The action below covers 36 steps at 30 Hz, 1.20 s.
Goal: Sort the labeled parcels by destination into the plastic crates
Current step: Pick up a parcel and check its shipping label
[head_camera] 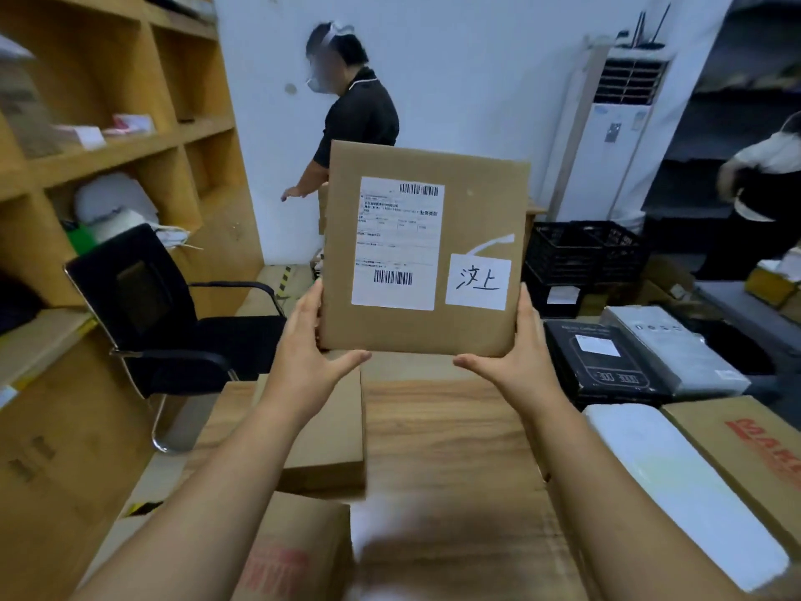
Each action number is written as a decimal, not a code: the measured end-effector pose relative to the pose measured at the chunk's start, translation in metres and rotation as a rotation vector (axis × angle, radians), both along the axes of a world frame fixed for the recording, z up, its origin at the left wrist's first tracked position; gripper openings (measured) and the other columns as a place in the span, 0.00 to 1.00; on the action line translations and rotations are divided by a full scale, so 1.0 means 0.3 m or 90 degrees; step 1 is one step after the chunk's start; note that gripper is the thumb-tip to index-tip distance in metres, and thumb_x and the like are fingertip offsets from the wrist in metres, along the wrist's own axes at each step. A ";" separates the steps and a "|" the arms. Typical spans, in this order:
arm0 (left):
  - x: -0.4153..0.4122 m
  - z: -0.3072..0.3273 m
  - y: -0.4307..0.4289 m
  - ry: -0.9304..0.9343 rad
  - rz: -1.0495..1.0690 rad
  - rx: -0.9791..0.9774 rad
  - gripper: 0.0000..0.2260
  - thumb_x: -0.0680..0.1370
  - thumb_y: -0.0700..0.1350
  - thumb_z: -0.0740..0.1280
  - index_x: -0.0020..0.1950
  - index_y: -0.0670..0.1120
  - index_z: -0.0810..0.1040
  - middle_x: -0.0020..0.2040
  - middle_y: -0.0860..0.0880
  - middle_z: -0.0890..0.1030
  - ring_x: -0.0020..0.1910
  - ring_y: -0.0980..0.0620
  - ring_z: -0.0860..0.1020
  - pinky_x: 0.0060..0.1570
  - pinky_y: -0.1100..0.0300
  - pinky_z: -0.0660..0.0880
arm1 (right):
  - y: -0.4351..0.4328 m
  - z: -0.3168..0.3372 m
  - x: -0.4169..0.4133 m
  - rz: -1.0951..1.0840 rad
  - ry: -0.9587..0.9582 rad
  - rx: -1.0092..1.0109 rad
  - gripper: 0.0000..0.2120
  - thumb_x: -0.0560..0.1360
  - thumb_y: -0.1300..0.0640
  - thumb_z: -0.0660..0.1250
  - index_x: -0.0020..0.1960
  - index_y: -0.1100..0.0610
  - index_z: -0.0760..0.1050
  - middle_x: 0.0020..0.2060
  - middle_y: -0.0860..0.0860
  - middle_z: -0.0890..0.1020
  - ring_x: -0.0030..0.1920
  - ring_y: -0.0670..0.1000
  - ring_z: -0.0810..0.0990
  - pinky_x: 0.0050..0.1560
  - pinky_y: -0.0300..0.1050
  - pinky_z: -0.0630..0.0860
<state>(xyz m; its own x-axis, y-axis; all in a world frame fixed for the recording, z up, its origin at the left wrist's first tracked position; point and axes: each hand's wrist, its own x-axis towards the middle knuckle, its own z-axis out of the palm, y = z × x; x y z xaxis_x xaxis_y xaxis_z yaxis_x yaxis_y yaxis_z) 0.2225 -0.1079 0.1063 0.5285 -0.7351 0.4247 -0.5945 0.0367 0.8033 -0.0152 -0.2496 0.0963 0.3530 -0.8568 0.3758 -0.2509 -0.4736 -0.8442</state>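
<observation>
Parcel [424, 253] upright above the tabletop [450, 427], label facing back, clasped at both lower corners: left hand [312, 353] and right hand [516, 357] each wrapped on, thumbs underneath (fingers hidden behind). Read the handwritten tag [477, 281] first, then carry level toward the black crates [581, 253] beyond the far right corner.

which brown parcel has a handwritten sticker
The flat brown cardboard parcel held up by the left hand and right hand; the brown boxes below show none.
</observation>
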 end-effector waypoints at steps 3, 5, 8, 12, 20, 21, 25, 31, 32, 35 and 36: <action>0.021 0.011 0.065 -0.005 -0.001 -0.006 0.48 0.69 0.47 0.79 0.79 0.61 0.53 0.74 0.56 0.64 0.67 0.61 0.67 0.67 0.61 0.67 | 0.069 0.024 0.020 -0.009 0.002 -0.028 0.63 0.61 0.53 0.84 0.81 0.42 0.45 0.71 0.36 0.59 0.59 0.20 0.59 0.62 0.30 0.60; 0.038 0.004 0.105 -0.009 0.001 -0.003 0.48 0.68 0.49 0.79 0.78 0.63 0.51 0.75 0.56 0.63 0.70 0.57 0.66 0.70 0.51 0.68 | 0.111 0.025 0.032 -0.011 0.004 -0.037 0.62 0.61 0.54 0.84 0.81 0.43 0.45 0.71 0.36 0.58 0.60 0.17 0.55 0.57 0.20 0.59; 0.062 -0.005 0.158 0.000 -0.003 -0.009 0.48 0.68 0.49 0.79 0.79 0.61 0.52 0.75 0.55 0.63 0.70 0.57 0.66 0.70 0.50 0.68 | 0.167 0.024 0.052 -0.018 0.012 -0.047 0.62 0.61 0.55 0.84 0.81 0.44 0.45 0.71 0.37 0.58 0.61 0.18 0.55 0.56 0.15 0.56; 0.075 -0.010 0.219 0.001 0.002 -0.022 0.47 0.69 0.48 0.79 0.79 0.58 0.53 0.74 0.55 0.63 0.66 0.61 0.65 0.69 0.56 0.67 | 0.229 0.039 0.077 -0.013 0.025 -0.057 0.62 0.62 0.53 0.84 0.81 0.44 0.44 0.75 0.40 0.58 0.64 0.25 0.60 0.58 0.20 0.58; 0.089 0.022 0.310 -0.001 0.075 -0.022 0.48 0.69 0.49 0.79 0.79 0.60 0.52 0.75 0.54 0.63 0.71 0.56 0.65 0.71 0.52 0.66 | 0.238 0.083 0.132 0.060 0.038 -0.076 0.62 0.63 0.53 0.83 0.81 0.44 0.42 0.69 0.37 0.56 0.62 0.31 0.59 0.63 0.32 0.60; 0.088 0.032 0.320 -0.008 0.093 -0.020 0.48 0.69 0.49 0.79 0.79 0.59 0.52 0.75 0.55 0.62 0.71 0.56 0.64 0.71 0.52 0.66 | 0.229 0.084 0.147 0.072 0.033 -0.084 0.62 0.63 0.52 0.83 0.81 0.43 0.42 0.69 0.37 0.57 0.62 0.31 0.59 0.62 0.30 0.60; 0.074 0.074 0.373 -0.018 0.171 -0.009 0.49 0.68 0.48 0.79 0.80 0.56 0.51 0.76 0.56 0.61 0.68 0.63 0.61 0.69 0.62 0.61 | 0.192 0.079 0.234 0.145 -0.006 -0.092 0.63 0.61 0.53 0.84 0.80 0.42 0.43 0.68 0.39 0.58 0.65 0.35 0.60 0.66 0.34 0.60; 0.070 0.086 0.576 -0.024 0.348 0.027 0.49 0.69 0.49 0.79 0.80 0.58 0.51 0.76 0.57 0.61 0.71 0.58 0.64 0.70 0.58 0.65 | 0.235 0.053 0.436 0.323 -0.037 -0.090 0.62 0.61 0.53 0.84 0.80 0.40 0.44 0.71 0.43 0.60 0.68 0.37 0.60 0.67 0.29 0.58; 0.065 0.080 0.630 -0.019 0.384 0.032 0.48 0.69 0.49 0.79 0.80 0.58 0.51 0.76 0.57 0.61 0.71 0.57 0.65 0.70 0.59 0.65 | 0.266 0.050 0.477 0.357 -0.034 -0.089 0.62 0.61 0.52 0.84 0.79 0.39 0.44 0.72 0.43 0.59 0.69 0.37 0.59 0.69 0.35 0.58; 0.047 0.060 0.817 -0.016 0.500 0.038 0.48 0.69 0.49 0.79 0.80 0.57 0.52 0.76 0.56 0.62 0.70 0.59 0.65 0.70 0.59 0.66 | 0.398 0.036 0.607 0.461 -0.029 -0.079 0.61 0.63 0.52 0.83 0.80 0.40 0.43 0.70 0.38 0.58 0.66 0.34 0.58 0.66 0.32 0.59; 0.036 0.056 0.885 -0.018 0.541 0.040 0.48 0.68 0.50 0.79 0.80 0.58 0.52 0.76 0.56 0.62 0.70 0.59 0.65 0.69 0.61 0.65 | 0.453 0.034 0.647 0.497 -0.027 -0.073 0.61 0.63 0.52 0.83 0.80 0.41 0.44 0.68 0.37 0.58 0.64 0.33 0.59 0.64 0.31 0.59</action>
